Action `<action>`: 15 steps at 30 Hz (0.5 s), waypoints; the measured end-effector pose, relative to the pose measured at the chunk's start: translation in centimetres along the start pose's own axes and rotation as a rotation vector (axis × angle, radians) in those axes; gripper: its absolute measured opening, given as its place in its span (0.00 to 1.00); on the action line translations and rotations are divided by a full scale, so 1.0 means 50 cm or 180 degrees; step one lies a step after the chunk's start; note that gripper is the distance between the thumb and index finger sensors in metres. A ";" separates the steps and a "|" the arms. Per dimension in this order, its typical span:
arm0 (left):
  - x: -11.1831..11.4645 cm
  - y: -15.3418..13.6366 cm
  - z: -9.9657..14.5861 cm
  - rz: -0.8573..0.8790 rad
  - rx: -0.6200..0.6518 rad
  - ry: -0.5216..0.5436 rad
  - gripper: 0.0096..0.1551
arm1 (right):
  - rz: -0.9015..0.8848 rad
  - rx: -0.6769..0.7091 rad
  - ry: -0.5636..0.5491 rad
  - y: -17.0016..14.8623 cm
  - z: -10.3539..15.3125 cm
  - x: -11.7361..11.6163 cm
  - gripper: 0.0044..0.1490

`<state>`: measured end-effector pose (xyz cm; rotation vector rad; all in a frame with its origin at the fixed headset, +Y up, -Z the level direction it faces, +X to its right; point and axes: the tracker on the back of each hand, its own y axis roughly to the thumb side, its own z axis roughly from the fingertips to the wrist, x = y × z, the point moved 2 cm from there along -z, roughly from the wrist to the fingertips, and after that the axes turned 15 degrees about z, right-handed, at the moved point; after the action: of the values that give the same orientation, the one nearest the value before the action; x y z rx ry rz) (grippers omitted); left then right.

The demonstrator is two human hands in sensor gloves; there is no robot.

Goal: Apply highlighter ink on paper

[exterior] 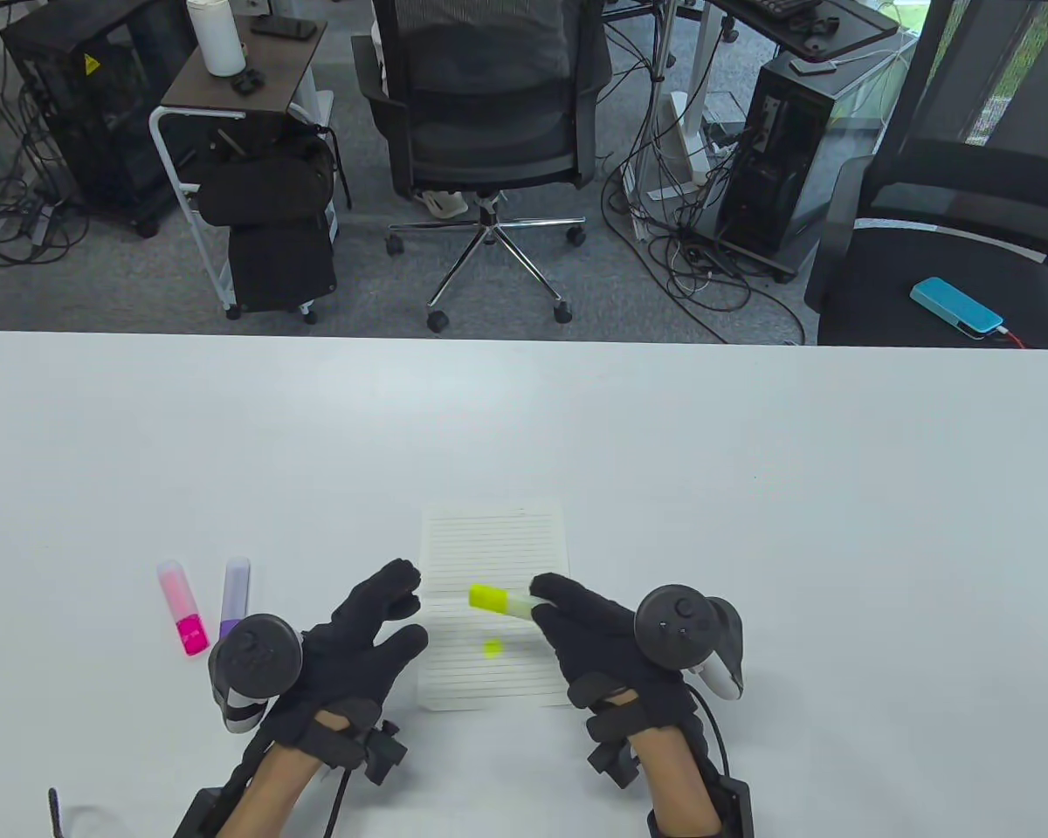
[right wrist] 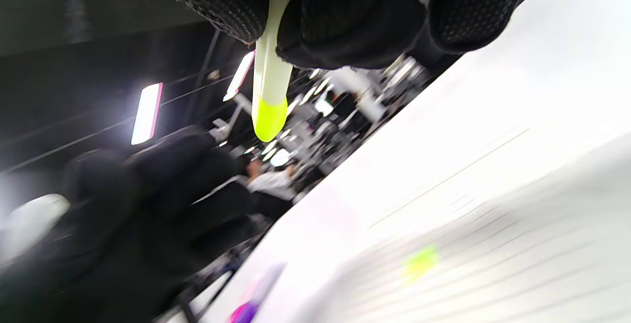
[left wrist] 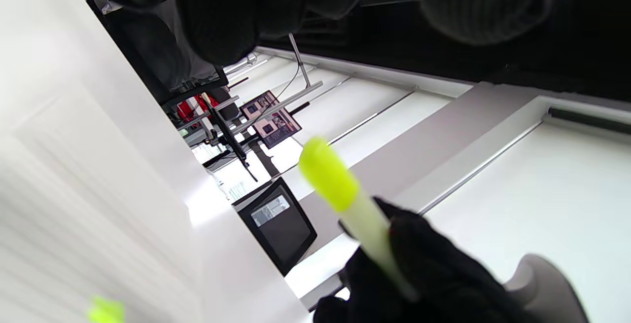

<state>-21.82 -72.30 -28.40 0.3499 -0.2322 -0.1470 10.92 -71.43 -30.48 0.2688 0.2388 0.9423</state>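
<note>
A lined sheet of paper lies on the white table and carries a small yellow ink mark. My right hand grips a yellow highlighter over the paper, with its bright yellow end pointing left. The highlighter also shows in the left wrist view and in the right wrist view. My left hand is open and empty at the paper's left edge, with its fingers close to the highlighter's yellow end. The mark also shows in the right wrist view.
A pink highlighter and a purple highlighter lie on the table left of my left hand. Beyond the table's far edge stand office chairs and computer towers.
</note>
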 end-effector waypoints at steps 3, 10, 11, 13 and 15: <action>0.003 0.003 -0.001 -0.0063 0.0046 -0.0060 0.46 | 0.0326 -0.0704 -0.0278 -0.043 0.015 0.021 0.28; 0.004 0.005 -0.001 -0.0060 0.0071 -0.0073 0.45 | 0.0680 -0.1789 -0.0387 -0.145 0.043 0.050 0.30; 0.004 0.005 -0.001 -0.0065 0.0071 -0.0074 0.45 | 0.0702 -0.1893 -0.0389 -0.156 0.046 0.052 0.30; 0.004 0.005 -0.001 -0.0068 0.0071 -0.0078 0.45 | 0.0708 -0.2107 -0.0343 -0.178 0.053 0.054 0.30; 0.004 0.005 -0.001 -0.0062 0.0070 -0.0079 0.45 | 0.0707 -0.2262 -0.0322 -0.191 0.058 0.055 0.30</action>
<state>-21.61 -72.08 -28.32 0.3724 -0.2549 -0.1683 20.69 -74.88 -31.11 -0.3186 -0.2290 1.1692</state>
